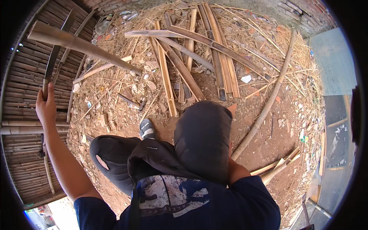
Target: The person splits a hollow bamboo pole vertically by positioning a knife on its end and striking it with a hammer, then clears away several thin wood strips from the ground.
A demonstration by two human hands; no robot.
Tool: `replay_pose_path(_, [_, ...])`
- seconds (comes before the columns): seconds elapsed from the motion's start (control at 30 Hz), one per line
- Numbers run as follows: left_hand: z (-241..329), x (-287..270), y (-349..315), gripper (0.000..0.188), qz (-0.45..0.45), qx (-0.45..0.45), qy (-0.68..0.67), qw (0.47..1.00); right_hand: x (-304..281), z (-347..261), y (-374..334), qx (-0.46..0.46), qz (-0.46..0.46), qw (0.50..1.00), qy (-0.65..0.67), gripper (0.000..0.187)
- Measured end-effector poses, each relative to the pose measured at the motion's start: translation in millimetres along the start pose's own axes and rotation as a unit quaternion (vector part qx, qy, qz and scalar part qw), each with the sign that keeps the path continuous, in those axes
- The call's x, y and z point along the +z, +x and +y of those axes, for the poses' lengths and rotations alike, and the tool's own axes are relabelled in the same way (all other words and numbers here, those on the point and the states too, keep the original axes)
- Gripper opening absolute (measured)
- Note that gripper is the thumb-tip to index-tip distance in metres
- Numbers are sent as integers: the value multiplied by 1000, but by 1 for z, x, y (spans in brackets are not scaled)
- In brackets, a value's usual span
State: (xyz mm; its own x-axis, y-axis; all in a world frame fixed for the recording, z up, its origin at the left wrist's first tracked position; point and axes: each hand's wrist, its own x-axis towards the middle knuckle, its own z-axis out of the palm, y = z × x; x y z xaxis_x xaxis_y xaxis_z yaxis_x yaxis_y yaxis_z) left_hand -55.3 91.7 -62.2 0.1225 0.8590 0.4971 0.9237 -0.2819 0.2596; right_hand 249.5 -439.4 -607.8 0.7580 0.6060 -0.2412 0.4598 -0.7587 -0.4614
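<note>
My left hand, raised at the far left, is closed round the handle of a machete. The dark blade points up and crosses behind a thick brown pole. That pole slants from the upper left down to the littered ground. On the other side, my right forearm bends in behind my raised knee, which hides the hand and its fingers. A long, curved pole ends beside that knee; whether the right hand touches it cannot be seen.
Several split bamboo lengths lie crossed ahead on dirt strewn with straw and chips. A small hammer-like tool rests before my sandalled foot. Bamboo slats line the left, a brick wall the back, and grey panels the right.
</note>
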Motion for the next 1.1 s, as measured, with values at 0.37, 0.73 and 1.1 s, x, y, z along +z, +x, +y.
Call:
replay_pose_path(0.37, [19,-3,-16,67,35,-20,11,999,-50,6,75,33,-75,990,115,32])
replay_pose_path(0.73, [32,-3,8,73,30,-19,19,999,-246,-181,254,-164,-282,939,105,23])
replay_pose_path(1.1, [26,-1,44,58,26,-8,-29,999,-102,-517,250,-431,-448,759,-195,40])
